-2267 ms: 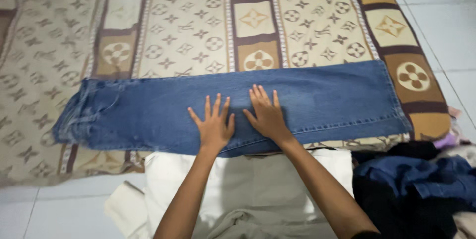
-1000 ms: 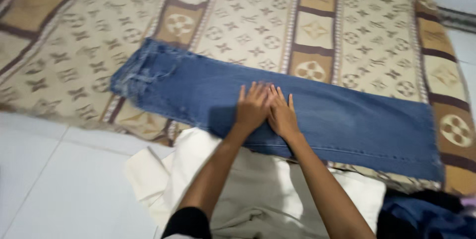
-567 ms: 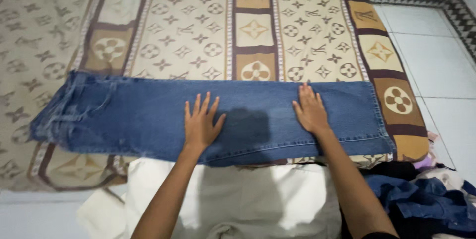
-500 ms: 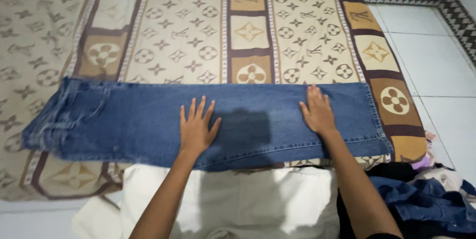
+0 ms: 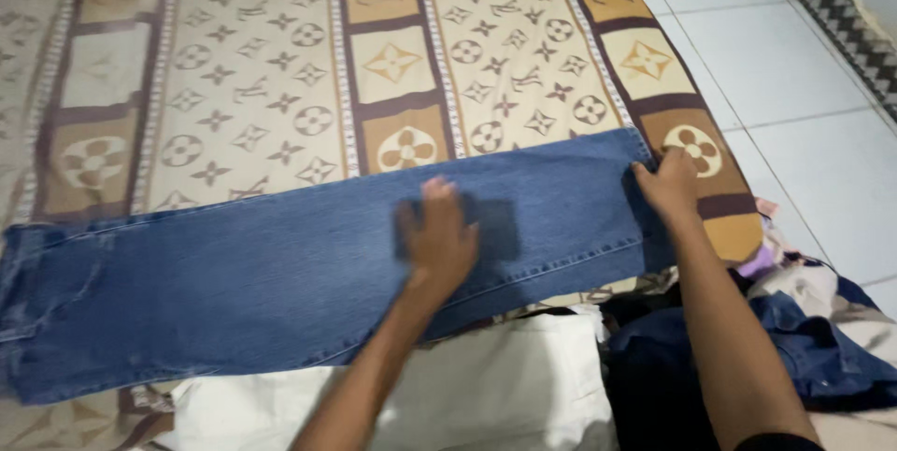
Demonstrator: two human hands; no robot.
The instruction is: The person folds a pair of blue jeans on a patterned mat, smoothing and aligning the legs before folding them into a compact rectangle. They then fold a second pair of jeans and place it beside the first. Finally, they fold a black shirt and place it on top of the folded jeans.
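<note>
- Head view, item one: blue jeans (image 5: 280, 273), folded lengthwise, are laid flat across the near edge of a patterned blanket (image 5: 280, 86), with the waist end at the picture's left and the hem end at the right.
- Left hand (image 5: 437, 238): pressed palm-down on the middle of the jeans; its outline is blurred, so the spread of its fingers cannot be told; nothing is gripped.
- Right hand (image 5: 665, 186): set at the hem end of the jeans, fingers (image 5: 645, 173) curled over the denim edge; whether the cloth is pinched cannot be told.
- Blanket: beige and brown, with flower and star motifs, spread over a white tiled floor (image 5: 794, 68).
- White cloth (image 5: 505, 386): lies just below the jeans, near the person.
- Heap of dark and blue clothes (image 5: 822, 348): lies at the lower right, beside the right forearm.
</note>
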